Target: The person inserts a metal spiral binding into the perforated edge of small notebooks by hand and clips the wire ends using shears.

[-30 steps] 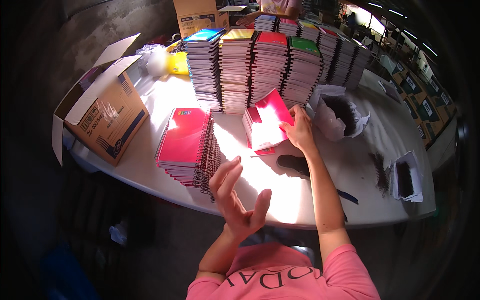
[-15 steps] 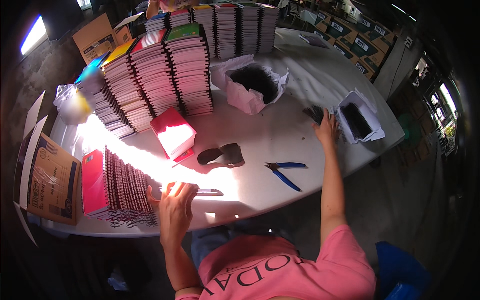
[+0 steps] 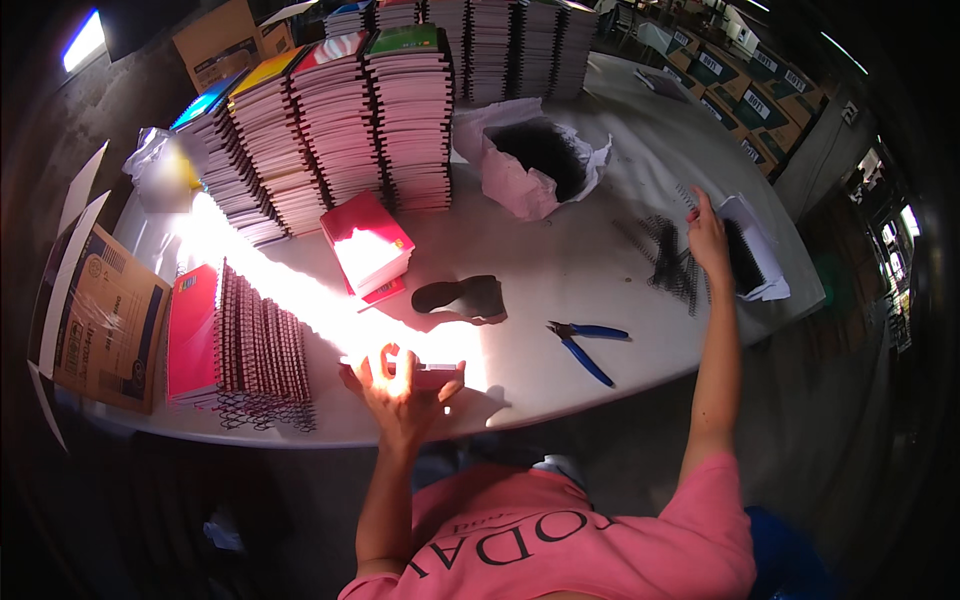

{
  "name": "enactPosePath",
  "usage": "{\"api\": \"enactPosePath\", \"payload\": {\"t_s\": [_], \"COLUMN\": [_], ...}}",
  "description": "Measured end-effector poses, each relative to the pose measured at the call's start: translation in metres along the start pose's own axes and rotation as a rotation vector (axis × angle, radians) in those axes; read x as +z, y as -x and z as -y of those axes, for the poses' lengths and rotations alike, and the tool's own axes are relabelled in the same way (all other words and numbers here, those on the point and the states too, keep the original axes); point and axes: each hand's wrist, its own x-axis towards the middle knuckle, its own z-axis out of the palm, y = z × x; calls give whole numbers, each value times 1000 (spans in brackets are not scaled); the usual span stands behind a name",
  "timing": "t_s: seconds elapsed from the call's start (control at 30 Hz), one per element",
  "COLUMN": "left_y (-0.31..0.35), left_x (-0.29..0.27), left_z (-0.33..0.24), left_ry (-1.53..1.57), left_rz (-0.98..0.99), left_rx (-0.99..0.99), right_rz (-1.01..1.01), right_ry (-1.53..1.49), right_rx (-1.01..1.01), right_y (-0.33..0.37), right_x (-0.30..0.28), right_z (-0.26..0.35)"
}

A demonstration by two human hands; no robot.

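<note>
My left hand (image 3: 398, 400) is at the table's front edge, fingers and thumb curved around a small red notebook (image 3: 436, 376) in bright sunlight. Farther right, my right hand (image 3: 708, 240) pinches a thin black spiral coil (image 3: 684, 196) at its fingertips. Below that hand several loose black coils (image 3: 668, 262) lie in a tangle. Beside it stands a paper-lined container (image 3: 772, 290) with more dark coils inside. Blue-handled cutting pliers (image 3: 590, 345) rest open between my hands. Beyond my left hand lie a dark curved piece (image 3: 468, 298) and a small stack of red notebooks (image 3: 372, 245).
Tall stacks of spiral-bound notebooks (image 3: 410, 130) fill the back left. A crumpled paper-wrapped bundle of black coils (image 3: 520, 190) sits at the middle back. Bound red notebooks (image 3: 192, 335) lie at left beside an open cardboard box (image 3: 118, 320). More cartons (image 3: 750, 95) are piled beyond the table.
My right hand has lifted off the loose coils and moved away from me, a coil at its fingertips. My left hand has turned and spread over the red notebook, now more visible.
</note>
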Motion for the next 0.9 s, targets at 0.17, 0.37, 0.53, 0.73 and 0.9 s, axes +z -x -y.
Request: {"api": "enactPosePath", "payload": {"t_s": [0.17, 0.37, 0.53, 0.73, 0.9], "left_y": [-3, -3, -4, -5, -2], "left_x": [-4, -2, -6, -10, -1], "left_z": [-3, 0, -1, -1, 1], "left_ry": [-12, 20, 43, 83, 141], "left_rz": [-87, -84, -67, -20, -49], "left_rx": [33, 37, 47, 57, 41], "right_rz": [360, 947, 624, 666, 630], "right_ry": [-588, -867, -818, -921, -1064], "right_rx": [-13, -335, -474, -456, -322], "right_y": [58, 155, 173, 175, 179], "right_x": [-8, 39, 65, 75, 83], "right_z": [108, 197, 218, 215, 215]}}
